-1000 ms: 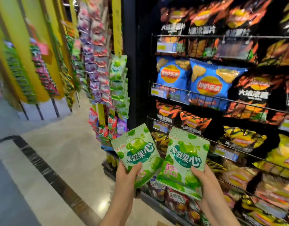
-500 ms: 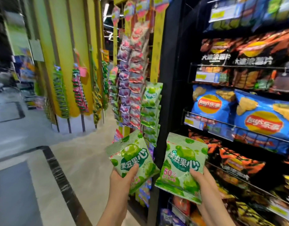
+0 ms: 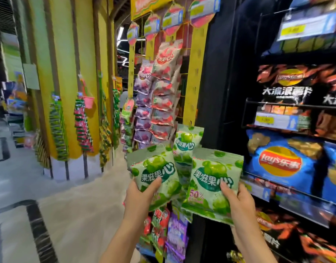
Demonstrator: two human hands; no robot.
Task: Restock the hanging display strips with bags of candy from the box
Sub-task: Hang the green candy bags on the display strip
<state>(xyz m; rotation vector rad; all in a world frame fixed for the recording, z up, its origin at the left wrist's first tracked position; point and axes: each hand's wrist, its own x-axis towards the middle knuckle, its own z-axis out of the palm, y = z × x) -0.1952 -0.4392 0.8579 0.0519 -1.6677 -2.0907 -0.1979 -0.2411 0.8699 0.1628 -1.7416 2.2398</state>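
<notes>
Two hands were up, and each had one bag. The left hand (image 3: 142,194) gripped a green candy bag (image 3: 155,171) from below, thumb curled across its front and fingers hidden behind, the bag tilted to the left. The right hand (image 3: 239,202) held a second green candy bag (image 3: 210,179) the same way, thumb pressed on the printed front near the lower right, this one tilted slightly right. So that was two green apple bags in hand, near each other, their inner edges close but whether they touched could not be told.

Just behind and between them hung a third green bag (image 3: 188,141), clipped on the rightmost yellow display strip (image 3: 193,82); more green bags below it were hidden by the held ones. To the left of that strip ran a column of red-and-white candy bags (image 3: 165,95), roughly eight counted but blurred, and left again a column of purple bags (image 3: 143,111), about six. Four round price tags (image 3: 172,19) topped the strips.

On the right, a black wire shelf rack (image 3: 277,106) carried chip bags: two blue ones (image 3: 281,164) on one level, dark orange-flame bags (image 3: 288,86) above. Far left, a yellow pillar (image 3: 68,73) carried four more hanging strips of small packets.
</notes>
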